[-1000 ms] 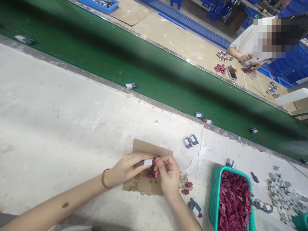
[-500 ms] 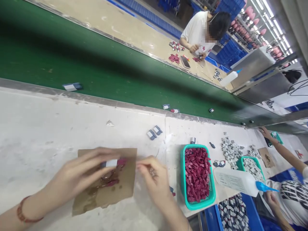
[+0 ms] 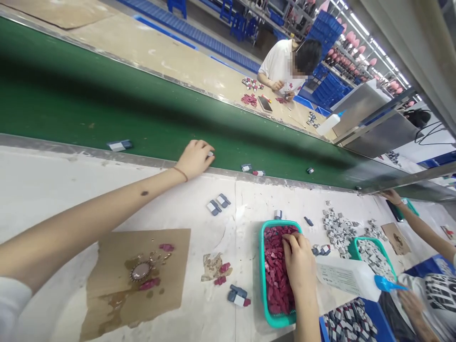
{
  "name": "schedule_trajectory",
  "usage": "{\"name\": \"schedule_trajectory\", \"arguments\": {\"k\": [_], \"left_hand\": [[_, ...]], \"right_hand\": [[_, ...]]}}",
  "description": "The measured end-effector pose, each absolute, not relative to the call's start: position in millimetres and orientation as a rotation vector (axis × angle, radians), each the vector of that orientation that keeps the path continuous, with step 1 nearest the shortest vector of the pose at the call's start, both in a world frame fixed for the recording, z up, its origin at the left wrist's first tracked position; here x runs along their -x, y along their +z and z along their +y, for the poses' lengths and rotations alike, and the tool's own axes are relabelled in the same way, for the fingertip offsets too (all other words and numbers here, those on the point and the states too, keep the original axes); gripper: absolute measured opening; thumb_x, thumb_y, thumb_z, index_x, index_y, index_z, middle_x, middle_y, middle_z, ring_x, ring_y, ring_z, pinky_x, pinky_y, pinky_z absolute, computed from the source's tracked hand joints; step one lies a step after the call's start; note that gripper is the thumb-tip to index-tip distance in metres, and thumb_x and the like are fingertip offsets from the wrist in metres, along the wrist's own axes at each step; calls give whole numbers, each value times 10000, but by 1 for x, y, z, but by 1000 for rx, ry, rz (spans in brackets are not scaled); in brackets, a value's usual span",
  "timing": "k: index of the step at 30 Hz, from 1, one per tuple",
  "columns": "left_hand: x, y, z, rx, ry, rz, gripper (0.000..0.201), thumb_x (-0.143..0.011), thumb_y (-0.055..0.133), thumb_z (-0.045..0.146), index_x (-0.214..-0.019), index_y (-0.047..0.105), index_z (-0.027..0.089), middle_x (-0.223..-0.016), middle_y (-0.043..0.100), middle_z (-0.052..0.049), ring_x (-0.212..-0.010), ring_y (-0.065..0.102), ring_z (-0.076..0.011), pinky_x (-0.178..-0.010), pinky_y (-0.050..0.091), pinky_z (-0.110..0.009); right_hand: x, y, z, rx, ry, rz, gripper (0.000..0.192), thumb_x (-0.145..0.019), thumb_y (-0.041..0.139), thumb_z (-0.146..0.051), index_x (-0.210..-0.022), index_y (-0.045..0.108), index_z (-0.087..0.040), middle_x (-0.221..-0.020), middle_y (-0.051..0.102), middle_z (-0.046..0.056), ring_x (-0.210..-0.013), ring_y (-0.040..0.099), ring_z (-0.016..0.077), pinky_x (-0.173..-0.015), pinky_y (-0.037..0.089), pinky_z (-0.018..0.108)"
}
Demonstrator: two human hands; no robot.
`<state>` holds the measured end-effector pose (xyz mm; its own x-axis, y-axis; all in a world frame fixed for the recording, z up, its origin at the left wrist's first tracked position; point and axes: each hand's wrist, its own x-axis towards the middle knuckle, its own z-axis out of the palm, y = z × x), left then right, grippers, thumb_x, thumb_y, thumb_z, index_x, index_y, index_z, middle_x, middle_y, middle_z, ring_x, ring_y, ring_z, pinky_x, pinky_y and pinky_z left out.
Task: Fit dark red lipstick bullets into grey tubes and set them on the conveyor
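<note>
My left hand (image 3: 195,159) reaches over the green belt (image 3: 156,137), its fingers curled down over a small blue-and-white plastic piece (image 3: 210,154) that is mostly covered. My right hand (image 3: 299,254) dips into a teal basket (image 3: 262,275) full of small maroon pieces (image 3: 274,280); its fingers are bent together at the pile and what they pinch is hidden. On the brown cardboard (image 3: 171,289) lie a round cap-like thing (image 3: 140,271), wet smears and two maroon pieces. Between cardboard and basket sits a blue-and-white piece with a maroon end (image 3: 238,296).
Blue-and-white pieces (image 3: 218,204) lie on the white table. A white bottle with a blue nozzle (image 3: 351,278) leans right of the basket, above a blue crate (image 3: 377,313) of assembled pieces. Co-workers sit at right and across the belt, near grey pieces (image 3: 337,228) and a metal frame.
My left hand has gone from above the cardboard up to the belt, carrying the blue-and-white piece. My right hand has moved right, into the basket of maroon pieces. The view has shifted slightly.
</note>
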<state>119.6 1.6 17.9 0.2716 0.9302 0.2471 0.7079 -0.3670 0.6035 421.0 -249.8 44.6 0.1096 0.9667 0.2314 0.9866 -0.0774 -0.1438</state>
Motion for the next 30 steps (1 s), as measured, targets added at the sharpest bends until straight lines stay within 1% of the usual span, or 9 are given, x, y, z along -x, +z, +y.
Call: {"name": "schedule_trajectory", "arguments": {"k": [2, 4, 7, 12, 14, 16, 19, 25, 30], "left_hand": [[-150, 16, 6, -2233, 816, 1379, 281, -846, 535, 259, -1066, 652, 129, -1199, 606, -142, -1225, 417, -339, -1088, 307, -490], [-185, 15, 7, -2261, 787, 1250, 309, -823, 602, 288, -1099, 649, 157, -1207, 601, -120, -1201, 447, -322, -1064, 344, -459], [-229, 14, 7, -2203, 728, 1137, 288, -796, 635, 221, -1076, 664, 157, -1123, 627, -130, -1118, 512, -319, -991, 405, -443], [-252, 16, 3, -1955, 738, 1095, 256, -874, 458, 113, -1033, 658, 100, -1123, 617, -173, -1146, 520, -314, -1017, 388, -460], [-239, 20, -4, -1817, 751, 1089, 319, -914, 374, 120, -1117, 619, 96, -1112, 635, -159, -1079, 581, -275, -979, 437, -432], [-215, 25, -18, -1668, 733, 1074, 370, -941, 296, 137, -1162, 587, 82, -1048, 673, -152, -913, 658, -231, -856, 519, -391], [-163, 35, -49, -1485, 670, 1021, 337, -936, 362, 223, -1082, 622, 68, -923, 723, -149, -747, 701, -211, -698, 567, -346], [-55, 48, -122, -1096, 724, 1062, 354, -709, 750, 401, -957, 696, 155, -976, 754, -108, -949, 683, -266, -849, 530, -377], [-5, 46, -170, -719, 829, 1171, 399, -667, 818, 447, -924, 689, 170, -956, 752, -93, -923, 673, -241, -777, 530, -317]], "right_hand": [[-420, 49, -250, 2034, 34, -1822, 301, -948, 420, -350, -923, 687, -214, -945, 691, 96, -879, 623, 252, -795, 492, 387], [-417, 55, -252, 1964, 204, -1647, 282, -926, 470, -386, -943, 689, -210, -954, 714, 89, -887, 641, 247, -801, 502, 376], [-405, 65, -257, 1917, 422, -1323, 277, -894, 539, -421, -938, 702, -201, -790, 708, 50, -692, 629, 203, -656, 508, 322], [-372, 72, -263, 1652, 740, -857, 289, -802, 678, -485, -843, 682, -199, -558, 594, -23, -450, 486, 116, -424, 399, 220], [-358, 72, -263, 1581, 825, -754, 306, -759, 727, -500, -760, 658, -201, -519, 558, -38, -420, 445, 95, -385, 359, 191], [-344, 72, -263, 1545, 898, -721, 327, -730, 756, -506, -711, 654, -196, -520, 550, -36, -424, 451, 89, -383, 366, 182], [-319, 70, -260, 1512, 1034, -782, 318, -757, 737, -506, -741, 696, -191, -608, 618, -3, -468, 528, 103, -439, 450, 204], [-264, 45, -244, 1477, 1283, -1020, 290, -784, 723, -467, -870, 705, -191, -679, 702, 27, -551, 626, 150, -507, 519, 243], [-227, 27, -232, 1423, 1147, -1629, 186, -902, 598, -339, -814, 678, -196, -736, 723, 44, -643, 656, 172, -586, 519, 264]]}}
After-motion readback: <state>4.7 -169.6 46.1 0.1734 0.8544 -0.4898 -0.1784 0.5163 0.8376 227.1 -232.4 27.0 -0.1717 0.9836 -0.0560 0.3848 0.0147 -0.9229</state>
